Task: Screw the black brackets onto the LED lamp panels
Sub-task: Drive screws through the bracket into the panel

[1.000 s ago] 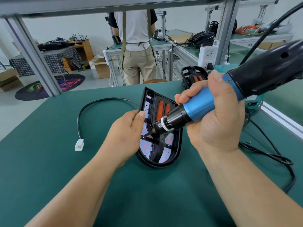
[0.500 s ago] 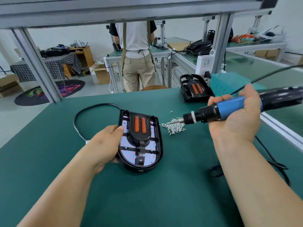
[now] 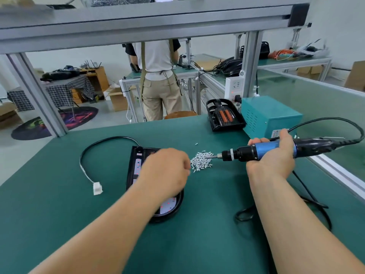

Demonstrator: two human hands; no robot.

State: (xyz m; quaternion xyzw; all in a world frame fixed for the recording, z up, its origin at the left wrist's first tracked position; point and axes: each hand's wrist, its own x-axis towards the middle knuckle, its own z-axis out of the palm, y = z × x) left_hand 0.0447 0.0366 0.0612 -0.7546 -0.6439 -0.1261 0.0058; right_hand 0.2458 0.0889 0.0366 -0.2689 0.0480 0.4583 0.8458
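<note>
- Left hand [image 3: 166, 173] reaches across the LED lamp panel [image 3: 135, 167] towards the pile of screws [image 3: 201, 162]; its fingertips are hidden behind the knuckles, so whether it pinches anything cannot be told.
- Right hand [image 3: 273, 158] is wrapped round the blue grip of the electric screwdriver [image 3: 246, 153], held level, with the bit touching the pile.
- The panel lies flat on the green bench [image 3: 59, 214], partly covered by the left hand; its black cable [image 3: 102, 140] loops to a white connector [image 3: 97, 188].
- A second panel [image 3: 224, 116], black bracket fitted, sits at the far edge beside a teal power box [image 3: 270, 115].
</note>
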